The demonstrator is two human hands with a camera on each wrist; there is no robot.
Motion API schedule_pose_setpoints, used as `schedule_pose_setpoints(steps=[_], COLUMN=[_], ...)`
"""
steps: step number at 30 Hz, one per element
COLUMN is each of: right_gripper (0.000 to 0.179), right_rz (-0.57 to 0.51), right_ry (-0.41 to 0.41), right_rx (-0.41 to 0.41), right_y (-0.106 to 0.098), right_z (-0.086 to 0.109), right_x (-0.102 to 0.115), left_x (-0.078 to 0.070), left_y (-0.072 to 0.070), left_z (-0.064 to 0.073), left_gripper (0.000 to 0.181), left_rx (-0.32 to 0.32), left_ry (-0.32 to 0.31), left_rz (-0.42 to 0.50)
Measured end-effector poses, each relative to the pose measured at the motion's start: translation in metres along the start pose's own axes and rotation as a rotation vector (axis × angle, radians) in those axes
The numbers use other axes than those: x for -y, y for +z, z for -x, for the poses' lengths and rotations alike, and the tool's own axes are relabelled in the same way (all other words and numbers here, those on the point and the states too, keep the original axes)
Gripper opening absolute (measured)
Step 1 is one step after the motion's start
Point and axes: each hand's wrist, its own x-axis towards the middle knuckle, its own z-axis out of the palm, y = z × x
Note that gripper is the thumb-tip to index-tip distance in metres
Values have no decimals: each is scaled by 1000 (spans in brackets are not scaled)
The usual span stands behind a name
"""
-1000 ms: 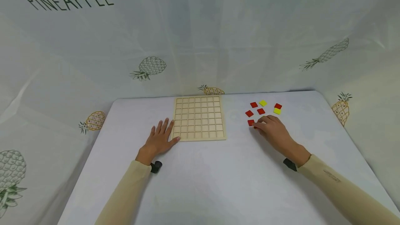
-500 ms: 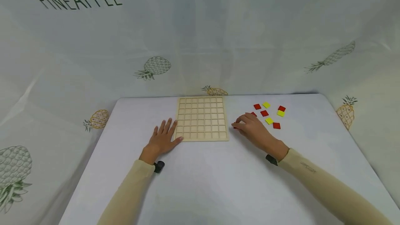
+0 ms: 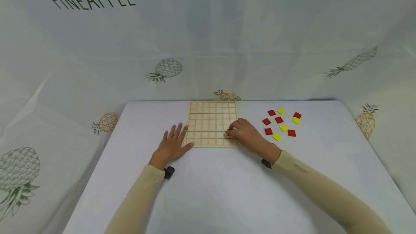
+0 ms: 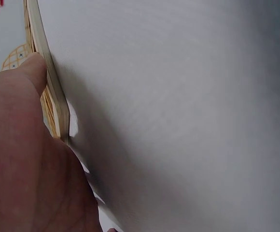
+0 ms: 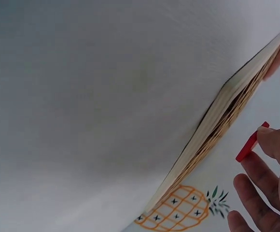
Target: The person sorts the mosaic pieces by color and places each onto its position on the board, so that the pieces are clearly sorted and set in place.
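Note:
A pale wooden board [image 3: 208, 122] with a grid of square cells lies toward the back of the table. My left hand [image 3: 172, 146] rests at its left edge, fingers spread and straight, the thumb on the near left corner. Over the right part of the grid, my right hand [image 3: 248, 136] pinches a small red square tile [image 5: 252, 142] between thumb and index finger. In the right wrist view that tile is tilted and apart from the board. From the head view the fingers cover most of it.
Several loose red tiles [image 3: 268, 131] and yellow tiles [image 3: 277, 136] lie scattered right of the board. One yellow tile [image 3: 296, 120] touches or overlaps a red one. Behind the white table [image 3: 208, 183] hangs a pineapple-print cloth [image 3: 276, 46].
My right hand has moved left from the loose tiles to above the board, carrying the red tile. The left hand stays at the board's edge. The head view has shifted slightly.

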Motion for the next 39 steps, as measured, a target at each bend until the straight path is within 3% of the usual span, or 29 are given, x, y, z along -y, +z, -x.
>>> schedule_pose_setpoints(steps=[7, 15, 20, 27, 35, 39], right_gripper=[20, 8, 11, 17, 18, 16], right_rz=[51, -46, -87, -81, -103, -93], right_ry=[-37, 30, 43, 82, 127, 149], right_rx=[-14, 1, -1, 49, 122, 146], right_y=[14, 27, 34, 48, 61, 64], right_z=[-29, -62, -85, -113, -130, -139], right_x=[6, 14, 19, 26, 33, 35], left_x=[2, 1, -4, -5, -3, -8], left_y=[4, 2, -3, -4, -1, -9], left_z=[-5, -7, -5, -3, -5, 0], left_gripper=[88, 88, 88, 89, 91, 89], left_rx=[21, 25, 49, 65, 68, 63], left_ry=[-18, -23, -42, -50, -60, -66], left_rz=[-35, -36, -43, -66, -75, -54])
